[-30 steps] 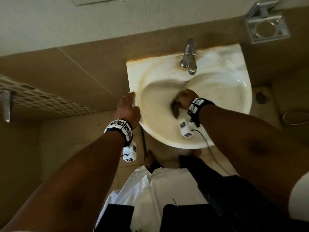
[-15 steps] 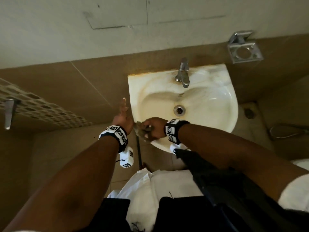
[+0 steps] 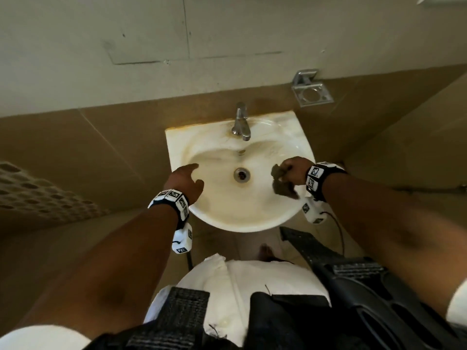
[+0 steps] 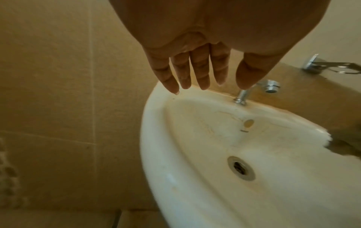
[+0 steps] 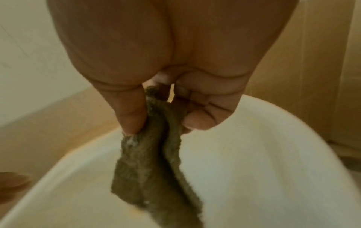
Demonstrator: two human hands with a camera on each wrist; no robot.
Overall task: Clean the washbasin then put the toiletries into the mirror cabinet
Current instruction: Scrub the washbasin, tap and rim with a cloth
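Observation:
A white, yellow-stained washbasin (image 3: 283,133) hangs on the tan tiled wall, with a chrome tap (image 3: 241,122) at its back and a drain (image 3: 241,174) in the middle. My right hand (image 3: 294,170) is over the basin's right side and pinches a dark olive scrubbing cloth (image 3: 283,188) that hangs down into the bowl; in the right wrist view the cloth (image 5: 156,162) dangles between thumb and curled fingers. My left hand (image 3: 185,180) hovers over the left rim with straight, spread fingers (image 4: 201,72), holding nothing. No toiletries or mirror cabinet are in view.
A chrome holder (image 3: 312,90) with a round ring is fixed to the wall right of the tap. A perforated panel (image 3: 38,195) sits at the far left. My white shirt and a black strap (image 3: 328,258) are below the basin's front edge.
My right hand carried the cloth from the basin's front left rim across to the right side. My left hand moved from outside the left rim to over it. The head view tilted up.

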